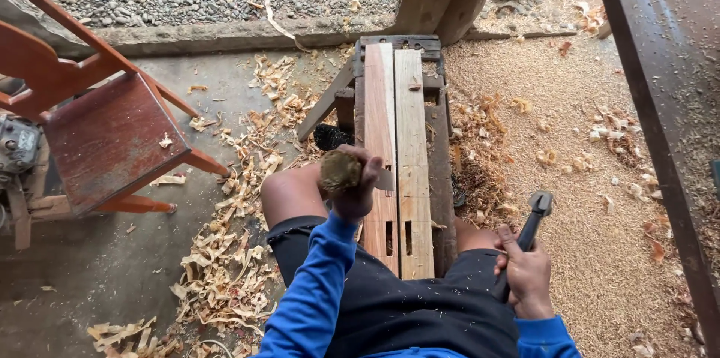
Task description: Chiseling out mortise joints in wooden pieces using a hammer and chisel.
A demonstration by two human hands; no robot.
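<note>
Two pale planed wooden boards (pixel 396 155) with dark rectangular mortise slots lie side by side, touching along their long edges, on a dark narrow wooden bench (pixel 439 155) that the seated person straddles. The left hand (pixel 354 182) is clenched around a chisel with a frayed round wooden handle (pixel 340 170), its blade over the left board. The right hand (pixel 525 272) grasps a dark hammer (pixel 534 215), off the bench's right edge above open sawdust-covered ground (pixel 592 253). Curled wood shavings (pixel 225 253) litter the concrete to the left, near a red wooden chair (pixel 105 133).
</note>
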